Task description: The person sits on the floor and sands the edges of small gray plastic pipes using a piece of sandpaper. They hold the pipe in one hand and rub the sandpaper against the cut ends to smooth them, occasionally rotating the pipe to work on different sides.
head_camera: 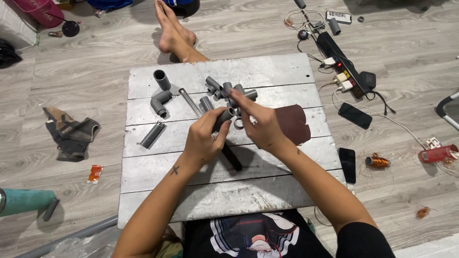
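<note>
your left hand (203, 138) is closed on a short grey pipe piece (223, 117), held just above the middle of the table (215, 191). your right hand (260, 126) has its fingers pinched on the pipe's open end, by a small grey ring (238, 123) — whether the ring is seated yet i cannot tell. judging by the layout, the fitting work looks only partly done: a cluster of joined fittings (229, 91) sits near the far edge, while an elbow (160, 102), a coupling (161, 79), a thin rod (190, 102) and a ridged piece (153, 134) lie loose toward the left edge. a brown sanding sheet (294, 123) lies by the right edge.
</note>
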